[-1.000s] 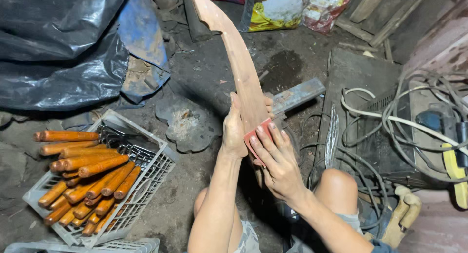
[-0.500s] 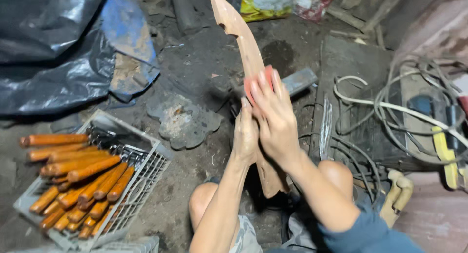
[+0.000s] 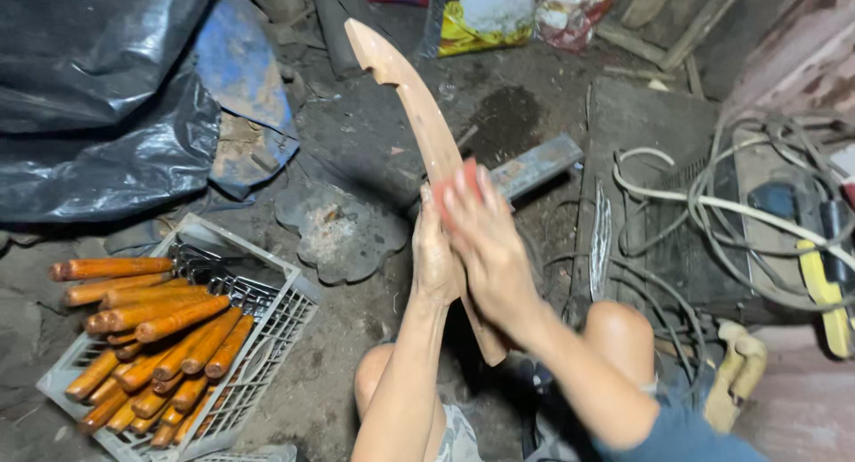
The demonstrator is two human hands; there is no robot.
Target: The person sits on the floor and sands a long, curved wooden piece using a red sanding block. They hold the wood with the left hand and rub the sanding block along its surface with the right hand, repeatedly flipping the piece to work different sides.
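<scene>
A long curved piece of bare wood (image 3: 411,101), shaped like a blade with a notch near its top end, stands tilted in front of me. My left hand (image 3: 434,257) grips it around the middle from the left. My right hand (image 3: 485,239) presses a small red sanding sheet (image 3: 451,188) against the wood's right face, fingers flat over it. The wood's lower end (image 3: 485,342) sticks out below my hands, near my knees.
A grey plastic crate (image 3: 267,328) at lower left holds several orange-brown wooden handles (image 3: 151,324). Black plastic sheeting (image 3: 89,106) lies upper left. A metal bar (image 3: 534,166) lies on the dirt floor. Tangled cables (image 3: 712,212) and tools sit at right, food bags (image 3: 485,12) at the top.
My right hand with the red sheet has slid up along the wood, then slightly back down. The left hand keeps its grip on the wood.
</scene>
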